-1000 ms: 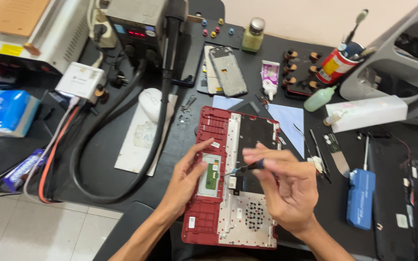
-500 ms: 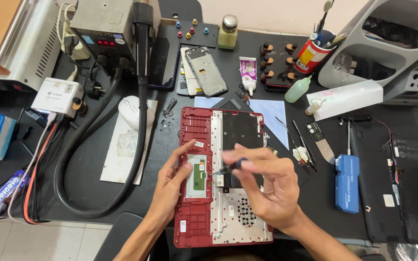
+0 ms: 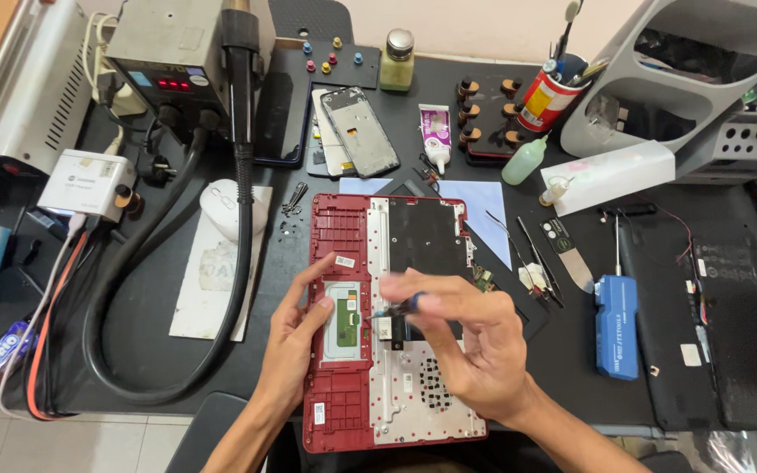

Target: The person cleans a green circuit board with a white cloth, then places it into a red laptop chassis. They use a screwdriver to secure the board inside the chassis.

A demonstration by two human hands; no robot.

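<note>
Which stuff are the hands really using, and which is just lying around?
In use: red laptop shell, steadied by the left hand; small dark tool in the right hand.

Lying about: phone frame, blue tool case, white mouse, green bottle.

A dark bench [image 3: 177,368] carries a hot-air station [image 3: 173,57] at the back left, its thick black hose [image 3: 133,289] looping forward past a white mouse [image 3: 225,208]. Behind the middle lie a bare phone frame [image 3: 361,131], a green-filled bottle [image 3: 397,61] and a white tube [image 3: 435,136]. To the right sit a red can of tools [image 3: 547,98], a blue case [image 3: 616,326] and a grey tray stack [image 3: 685,70].
</note>
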